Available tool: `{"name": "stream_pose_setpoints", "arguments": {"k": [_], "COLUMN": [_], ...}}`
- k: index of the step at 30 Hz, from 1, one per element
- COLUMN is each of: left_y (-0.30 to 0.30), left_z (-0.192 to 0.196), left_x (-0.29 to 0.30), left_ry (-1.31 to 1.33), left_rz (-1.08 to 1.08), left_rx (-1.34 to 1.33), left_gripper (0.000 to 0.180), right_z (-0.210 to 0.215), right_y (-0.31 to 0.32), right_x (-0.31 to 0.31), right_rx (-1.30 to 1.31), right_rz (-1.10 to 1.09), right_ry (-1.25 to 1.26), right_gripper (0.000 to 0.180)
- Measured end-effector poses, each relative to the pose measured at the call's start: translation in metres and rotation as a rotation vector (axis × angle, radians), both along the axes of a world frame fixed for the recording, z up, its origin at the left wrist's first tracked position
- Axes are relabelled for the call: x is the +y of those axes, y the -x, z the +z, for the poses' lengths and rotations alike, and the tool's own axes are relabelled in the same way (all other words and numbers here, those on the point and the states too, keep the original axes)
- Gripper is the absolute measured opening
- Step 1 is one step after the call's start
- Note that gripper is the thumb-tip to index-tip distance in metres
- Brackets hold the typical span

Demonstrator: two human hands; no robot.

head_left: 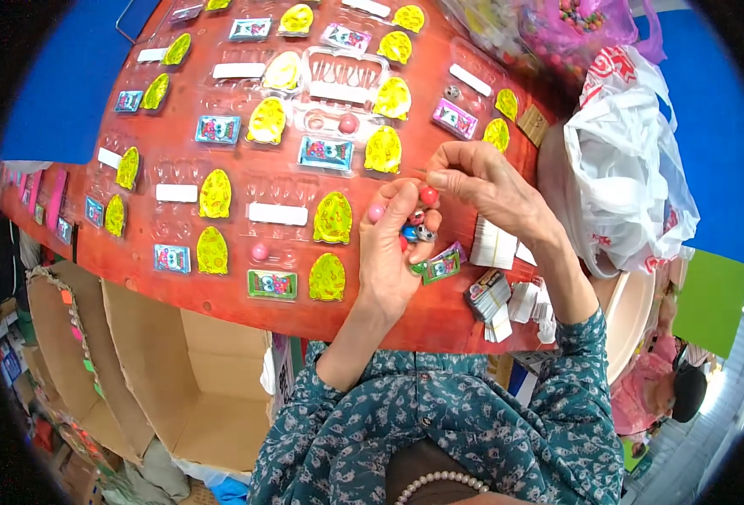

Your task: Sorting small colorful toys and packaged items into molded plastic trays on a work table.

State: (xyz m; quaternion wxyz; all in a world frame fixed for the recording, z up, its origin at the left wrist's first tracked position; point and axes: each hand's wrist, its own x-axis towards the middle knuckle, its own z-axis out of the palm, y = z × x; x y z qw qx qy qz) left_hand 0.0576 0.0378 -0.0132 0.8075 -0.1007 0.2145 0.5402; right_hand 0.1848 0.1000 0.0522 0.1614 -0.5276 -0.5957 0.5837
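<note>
My left hand (384,265) is cupped around several small balls, among them a pink ball (376,212), a red ball (428,195) and a patterned blue-and-white ball (423,233). Just above it, thumb and forefinger of my right hand (494,189) are pinched together; anything between them is too small to make out. A green packet (442,266) lies on the table beside my left hand. To the left sits a clear plastic tray (283,257) with a pink ball (260,252) in it. Around that tray are another green packet (272,285) and yellow spotted egg-shaped pieces (328,278).
Several similar clear trays cover the red table (229,316). Stacks of white cards (494,244) and small printed cards (488,295) lie right. A white plastic bag (628,160) and a pink bag of balls (578,34) stand beyond. Cardboard boxes (220,379) stand below left.
</note>
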Motion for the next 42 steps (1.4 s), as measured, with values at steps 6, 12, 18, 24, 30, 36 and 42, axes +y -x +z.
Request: {"name": "stream_pose_setpoints", "arguments": {"k": [6,12,18,24,30,36,42], "left_y": [0.019,0.045,0.066,0.084,0.1,0.177,0.205], "left_z": [0.012,0.03,0.031,0.024,0.027,0.016,0.0], "left_x": [0.002,-0.011,-0.024,-0.017,-0.022,-0.061,-0.081], "left_ry": [0.004,0.017,0.066,0.009,-0.015,-0.075,-0.107], "left_rz": [0.021,0.024,-0.008,0.063,0.072,0.387,0.459], "left_rx": [0.013,0.042,0.122,0.106,0.165,0.037,0.158], "left_gripper": [0.019,0.018,0.019,0.025,0.025,0.027,0.031], "right_z": [-0.003,-0.019,-0.034,0.01,0.008,-0.002,-0.015], "right_y": [0.012,0.043,0.052,0.072,0.081,0.1,0.107], "right_x": [0.049,0.07,0.081,0.063,0.057,0.037,0.048], "right_rx": [-0.192,-0.252,-0.297,-0.031,-0.067,-0.119,-0.108], "right_rz": [-0.195,-0.209,0.146,0.197,0.163,0.24,0.366], "right_ry": [-0.233,-0.403,-0.487,-0.105,-0.139,-0.168,-0.311], "right_gripper": [0.024,0.029,0.022,0.018,0.018,0.022,0.022]}}
